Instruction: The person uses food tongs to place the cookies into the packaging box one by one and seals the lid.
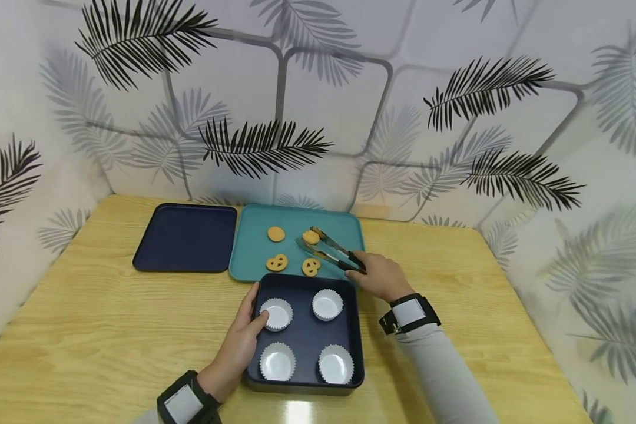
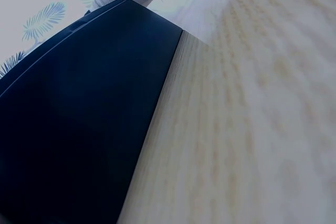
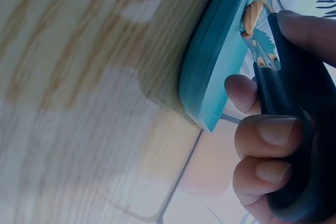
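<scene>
My right hand (image 1: 384, 277) grips the black handles of metal tongs (image 1: 325, 257), which reach over the teal tray (image 1: 297, 221). Between the tong tips is a round cookie (image 1: 311, 237). Another round cookie (image 1: 276, 234) and two cookies with cut-out holes, a left one (image 1: 277, 263) and a right one (image 1: 311, 267), lie on the same tray. With its thumb over the rim, my left hand (image 1: 238, 344) holds the left side of a deep dark baking pan (image 1: 305, 333). Several white paper cups stand inside it, one of them (image 1: 278, 315) by the thumb.
A flat navy tray (image 1: 185, 238) lies left of the teal one on the wooden table (image 1: 138, 330). Leaf-patterned cloth (image 1: 328, 106) hangs behind the table. The pan's far rim meets the teal tray's near edge in the head view.
</scene>
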The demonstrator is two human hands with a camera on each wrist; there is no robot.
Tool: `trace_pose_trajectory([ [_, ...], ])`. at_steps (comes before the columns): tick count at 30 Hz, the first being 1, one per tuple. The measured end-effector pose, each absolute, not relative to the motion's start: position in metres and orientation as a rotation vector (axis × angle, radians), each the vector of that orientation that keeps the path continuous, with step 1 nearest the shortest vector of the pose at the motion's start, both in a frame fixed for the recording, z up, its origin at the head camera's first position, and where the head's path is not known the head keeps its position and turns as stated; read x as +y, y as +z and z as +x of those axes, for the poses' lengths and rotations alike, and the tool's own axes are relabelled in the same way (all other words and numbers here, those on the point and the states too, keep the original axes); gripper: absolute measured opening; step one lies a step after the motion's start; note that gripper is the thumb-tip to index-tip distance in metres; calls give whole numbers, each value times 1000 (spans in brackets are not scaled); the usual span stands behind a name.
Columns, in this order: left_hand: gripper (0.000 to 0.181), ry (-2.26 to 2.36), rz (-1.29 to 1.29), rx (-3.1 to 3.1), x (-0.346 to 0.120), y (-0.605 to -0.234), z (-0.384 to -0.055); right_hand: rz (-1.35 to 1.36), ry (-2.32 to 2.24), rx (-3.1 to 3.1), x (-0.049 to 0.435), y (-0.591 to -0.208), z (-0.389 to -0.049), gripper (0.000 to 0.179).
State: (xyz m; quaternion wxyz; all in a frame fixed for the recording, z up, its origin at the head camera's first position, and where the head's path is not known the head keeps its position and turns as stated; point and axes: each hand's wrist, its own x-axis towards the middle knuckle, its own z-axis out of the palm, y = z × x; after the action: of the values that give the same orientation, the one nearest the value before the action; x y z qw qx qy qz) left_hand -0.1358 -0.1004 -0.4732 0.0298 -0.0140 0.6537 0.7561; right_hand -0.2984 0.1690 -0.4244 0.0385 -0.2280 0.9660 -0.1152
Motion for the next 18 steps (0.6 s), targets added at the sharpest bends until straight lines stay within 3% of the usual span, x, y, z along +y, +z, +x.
trace_pose_trajectory([
  [8, 64, 2337, -47, 2006, -100, -473, -135, -654, -333, 2991, 172, -424, -293, 54],
  [18, 63, 2372, 12, 2011, -100, -472, -135, -632, -358, 3009, 173, -428, -293, 54],
])
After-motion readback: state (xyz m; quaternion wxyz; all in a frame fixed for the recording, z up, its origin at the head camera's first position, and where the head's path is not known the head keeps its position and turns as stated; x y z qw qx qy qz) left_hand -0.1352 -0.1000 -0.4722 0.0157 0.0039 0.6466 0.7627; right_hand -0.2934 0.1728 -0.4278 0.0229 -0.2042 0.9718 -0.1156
